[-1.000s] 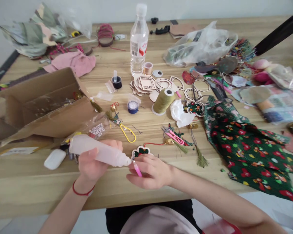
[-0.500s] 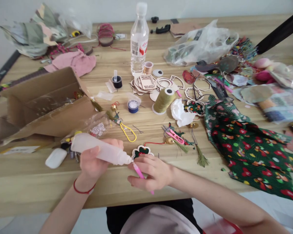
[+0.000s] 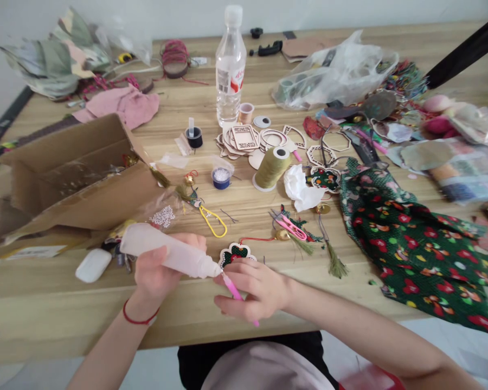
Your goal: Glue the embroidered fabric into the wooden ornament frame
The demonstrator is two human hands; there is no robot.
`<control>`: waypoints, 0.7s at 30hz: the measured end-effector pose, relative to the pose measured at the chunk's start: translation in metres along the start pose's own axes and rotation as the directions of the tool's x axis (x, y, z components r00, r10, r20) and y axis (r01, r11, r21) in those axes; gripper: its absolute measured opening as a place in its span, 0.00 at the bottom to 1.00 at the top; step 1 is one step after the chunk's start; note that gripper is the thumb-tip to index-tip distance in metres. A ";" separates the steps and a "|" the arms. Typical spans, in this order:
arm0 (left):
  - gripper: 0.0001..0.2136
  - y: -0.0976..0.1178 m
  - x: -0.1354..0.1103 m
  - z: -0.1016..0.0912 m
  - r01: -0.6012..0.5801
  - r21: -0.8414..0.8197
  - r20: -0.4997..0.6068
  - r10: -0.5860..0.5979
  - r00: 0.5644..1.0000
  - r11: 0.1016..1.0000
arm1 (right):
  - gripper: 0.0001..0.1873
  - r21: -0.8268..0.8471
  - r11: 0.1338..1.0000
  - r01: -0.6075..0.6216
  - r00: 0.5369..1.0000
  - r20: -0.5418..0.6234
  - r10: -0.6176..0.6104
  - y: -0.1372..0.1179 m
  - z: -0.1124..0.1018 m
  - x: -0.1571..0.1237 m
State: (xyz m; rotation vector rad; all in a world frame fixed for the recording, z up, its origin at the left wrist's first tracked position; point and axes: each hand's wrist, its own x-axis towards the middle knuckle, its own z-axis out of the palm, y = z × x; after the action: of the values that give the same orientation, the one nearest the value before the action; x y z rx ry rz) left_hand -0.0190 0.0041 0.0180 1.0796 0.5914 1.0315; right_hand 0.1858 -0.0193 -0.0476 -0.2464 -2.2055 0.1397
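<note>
My left hand is closed around a translucent squeeze bottle, tilted with its nozzle down and to the right. Between the fingers of my right hand is a slim pink pen-like tool. Its tip meets, or nearly meets, the bottle's nozzle; I cannot tell which. Just beyond my right fingers lies a flower-shaped wooden ornament with green and red fabric inside, partly covered by those fingers. A red cord runs from it to a gold bell.
Pink thread snips, a yellow cord loop and an olive thread spool lie beyond my hands. An open cardboard box stands left, near a white case. Floral fabric spreads right; a water bottle stands behind.
Almost nothing differs. The squeeze bottle and the pink tool have shifted very slightly right and down, still held in the same hands.
</note>
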 end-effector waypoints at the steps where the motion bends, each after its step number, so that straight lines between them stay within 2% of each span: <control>1: 0.22 0.000 0.000 0.000 0.002 -0.003 0.003 -0.002 1.000 1.000 | 0.12 0.002 1.000 0.002 1.000 -0.010 -0.002 0.000 0.000 0.001; 11: 0.21 -0.003 -0.001 -0.001 -0.008 -0.014 0.056 0.008 0.998 1.000 | 0.08 -0.019 1.000 0.008 0.998 -0.058 -0.009 0.001 -0.002 0.005; 21: 0.24 0.000 -0.002 0.000 0.038 -0.001 0.040 -0.038 0.998 0.999 | 0.08 0.021 1.000 0.015 0.996 -0.087 -0.013 0.002 -0.003 0.007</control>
State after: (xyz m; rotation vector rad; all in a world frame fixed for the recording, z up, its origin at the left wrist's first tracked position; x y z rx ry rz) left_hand -0.0200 0.0020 0.0176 1.0813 0.5774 0.9752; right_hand 0.1842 -0.0156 -0.0414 -0.2209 -2.1183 0.1426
